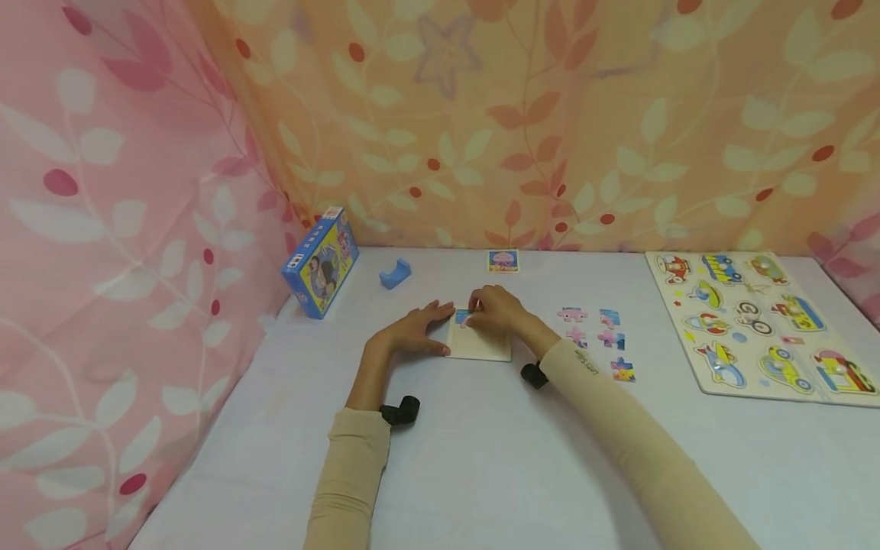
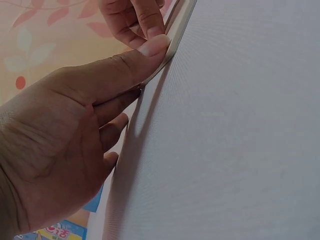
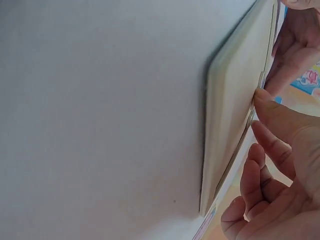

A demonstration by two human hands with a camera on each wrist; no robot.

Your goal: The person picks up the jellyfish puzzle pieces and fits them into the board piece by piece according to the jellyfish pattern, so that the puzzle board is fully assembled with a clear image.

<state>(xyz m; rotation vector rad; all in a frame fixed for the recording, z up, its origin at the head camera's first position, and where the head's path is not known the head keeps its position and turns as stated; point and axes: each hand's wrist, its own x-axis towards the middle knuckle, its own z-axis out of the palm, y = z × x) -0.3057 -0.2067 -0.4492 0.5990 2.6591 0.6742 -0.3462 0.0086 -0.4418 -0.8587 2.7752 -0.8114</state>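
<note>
left hand (image 1: 409,331) touches board (image 1: 479,348); right hand (image 1: 500,308) pinches 1 puzzle piece (image 1: 461,315)

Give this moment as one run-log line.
left hand: touches small board | right hand: touches blue piece | loose pieces: right of board

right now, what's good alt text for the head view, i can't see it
The right hand pinches a puzzle piece at the upper left of a small board while the left hand touches the board's left edge. Five loose pieces show to the right, a vehicle board beyond them. Farther back are a box, blue stand and card.
</note>
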